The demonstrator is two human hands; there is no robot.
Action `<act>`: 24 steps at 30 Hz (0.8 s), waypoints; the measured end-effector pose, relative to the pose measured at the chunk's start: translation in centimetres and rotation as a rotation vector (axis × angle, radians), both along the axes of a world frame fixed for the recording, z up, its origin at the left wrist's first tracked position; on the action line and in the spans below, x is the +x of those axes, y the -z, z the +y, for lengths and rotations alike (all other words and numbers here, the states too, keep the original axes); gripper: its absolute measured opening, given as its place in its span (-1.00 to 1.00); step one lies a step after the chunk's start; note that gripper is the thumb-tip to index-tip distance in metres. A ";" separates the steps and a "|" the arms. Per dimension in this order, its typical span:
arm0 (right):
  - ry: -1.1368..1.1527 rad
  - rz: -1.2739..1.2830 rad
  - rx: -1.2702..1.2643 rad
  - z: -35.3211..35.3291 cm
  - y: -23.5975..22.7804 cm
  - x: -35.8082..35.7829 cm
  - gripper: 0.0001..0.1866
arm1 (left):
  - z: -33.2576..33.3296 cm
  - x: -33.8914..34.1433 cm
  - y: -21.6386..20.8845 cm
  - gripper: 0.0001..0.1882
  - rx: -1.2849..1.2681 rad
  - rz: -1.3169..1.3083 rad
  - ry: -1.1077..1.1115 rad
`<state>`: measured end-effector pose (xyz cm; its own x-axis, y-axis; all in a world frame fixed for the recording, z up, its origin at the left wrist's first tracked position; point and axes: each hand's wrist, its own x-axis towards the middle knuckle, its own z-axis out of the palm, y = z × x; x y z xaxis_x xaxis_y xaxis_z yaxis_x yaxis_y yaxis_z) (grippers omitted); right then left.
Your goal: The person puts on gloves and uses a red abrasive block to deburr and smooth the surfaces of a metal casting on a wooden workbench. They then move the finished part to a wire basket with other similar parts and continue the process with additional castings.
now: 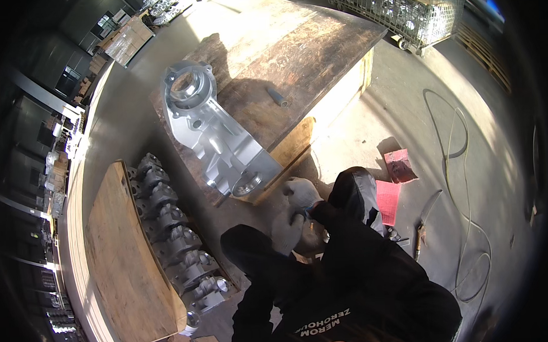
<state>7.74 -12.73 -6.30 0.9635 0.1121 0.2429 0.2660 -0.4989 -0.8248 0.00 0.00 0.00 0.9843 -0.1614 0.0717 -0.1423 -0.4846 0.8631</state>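
Note:
My right hand (302, 193), in a light grey work glove, is curled in front of my body between my knees. Whatever its fingers may hold is hidden. Just below it is my left hand (286, 232), gloved alike, its thumb close to the right glove's cuff; its other fingers do not show clearly. Beyond the hands, a large silver cast-metal housing (224, 139) lies on the wooden table (324, 42), with a round bored opening at each end. The near end reaches the table's edge close to my right hand. A short dark cylinder (277, 97) rests on the tabletop.
At left, a wooden crate (129, 254) holds several metal castings (183, 237). Red pads (388, 202) lie on the floor at right, near a slim tool (419, 241) and a looping hose (467, 212). A wheeled wire cage (401, 16) stands at the back right.

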 end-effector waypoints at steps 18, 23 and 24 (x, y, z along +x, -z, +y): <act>-0.355 -0.458 -0.119 0.3 -1.0 -0.6 -0.66 | -3.6 1.1 -4.2 -0.76 0.108 -0.350 0.451; -0.361 0.139 0.040 -0.8 -2.3 -0.3 -0.63 | -2.1 2.6 -7.1 -0.74 0.341 -0.489 0.531; -0.254 0.185 -0.027 -1.0 -2.4 -0.1 -0.63 | -1.5 2.7 -8.0 -0.72 0.333 -0.498 0.504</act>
<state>7.63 -13.74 -3.92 0.9315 0.3589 0.0596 0.2314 -0.4581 -0.8583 2.72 -1.53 7.99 0.6515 -0.6706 0.3549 -0.7461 -0.4814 0.4600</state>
